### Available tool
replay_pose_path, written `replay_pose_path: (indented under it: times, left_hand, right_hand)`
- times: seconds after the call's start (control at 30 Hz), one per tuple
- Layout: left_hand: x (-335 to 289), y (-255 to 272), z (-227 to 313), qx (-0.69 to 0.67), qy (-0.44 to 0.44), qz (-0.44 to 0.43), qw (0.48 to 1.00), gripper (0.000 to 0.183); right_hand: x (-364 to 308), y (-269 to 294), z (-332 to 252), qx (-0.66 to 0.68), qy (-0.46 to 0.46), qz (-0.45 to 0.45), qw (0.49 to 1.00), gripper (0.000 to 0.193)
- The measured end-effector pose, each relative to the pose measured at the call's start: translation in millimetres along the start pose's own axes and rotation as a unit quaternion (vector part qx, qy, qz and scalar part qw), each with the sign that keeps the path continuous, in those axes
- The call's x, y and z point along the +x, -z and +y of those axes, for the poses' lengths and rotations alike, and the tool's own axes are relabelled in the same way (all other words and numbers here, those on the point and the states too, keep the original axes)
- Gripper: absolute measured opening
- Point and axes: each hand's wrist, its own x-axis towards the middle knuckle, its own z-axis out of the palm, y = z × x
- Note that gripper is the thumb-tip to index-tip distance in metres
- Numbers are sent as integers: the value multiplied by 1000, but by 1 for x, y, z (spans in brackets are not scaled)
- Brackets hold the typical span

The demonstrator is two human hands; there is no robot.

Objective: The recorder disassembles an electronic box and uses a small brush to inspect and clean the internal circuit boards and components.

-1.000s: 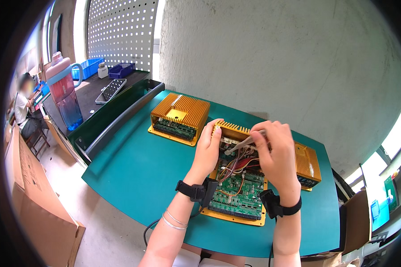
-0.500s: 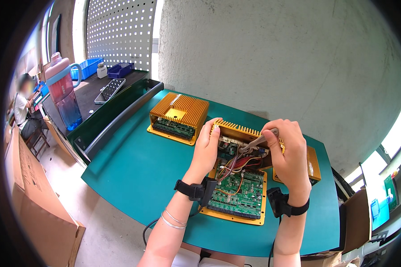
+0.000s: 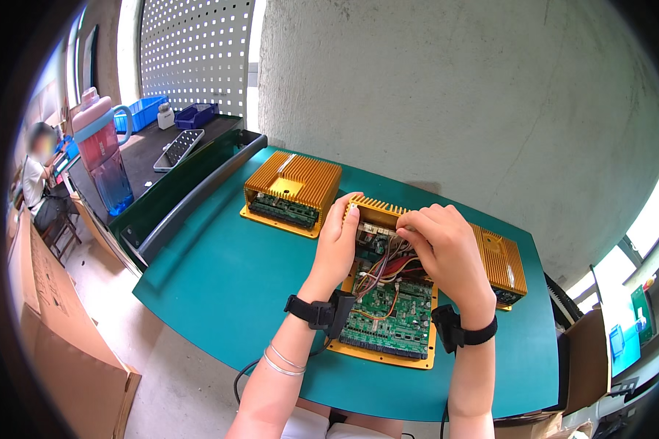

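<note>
An opened gold finned case stands before me, its green circuit board (image 3: 392, 314) lying on a gold base plate (image 3: 433, 344). The finned cover (image 3: 377, 211) is raised at the far side, with white connectors along its inside. My left hand (image 3: 337, 238) grips the cover's left edge, thumb on the corner. At the connectors, my right hand (image 3: 443, 245) is closed in a pinch; what its fingertips hold is hidden. A bundle of coloured wires (image 3: 388, 271) runs below those fingers between the cover and the board.
On the green table (image 3: 227, 293) a second gold finned case (image 3: 293, 189) stands far left, and another (image 3: 501, 263) is behind my right hand. A dark side bench carries a bottle (image 3: 104, 157), blue bins (image 3: 143, 111) and a framed tray (image 3: 178, 150). A person (image 3: 38, 172) sits far left.
My right hand has moved left and inward, to the connectors. The greyish strand or tool it held earlier no longer shows. My left hand keeps its hold on the cover.
</note>
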Motion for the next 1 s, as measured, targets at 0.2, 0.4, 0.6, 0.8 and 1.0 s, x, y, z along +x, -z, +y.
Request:
replay_pose_path:
  times: [0.2, 0.4, 0.6, 0.8, 1.0]
  left_hand:
    - [-1, 1, 1, 7, -1, 1, 1000, 35]
    - [-1, 1, 1, 11, -5, 0, 1000, 36]
    - [-1, 1, 3, -1, 6, -6, 1000, 35]
    - [0, -4, 5, 5, -3, -9, 1000, 36]
    - [-2, 1, 3, 11, 1, -2, 1000, 35]
  right_hand:
    - [-3, -12, 5, 20, -30, -20, 999, 8]
    - [-9, -12, 8, 30, -52, -82, 995, 6]
    - [-4, -2, -1, 2, -54, -46, 998, 8]
    - [0, 35, -14, -25, -48, 50, 997, 5]
    - [-6, 34, -8, 31, -112, 15, 993, 7]
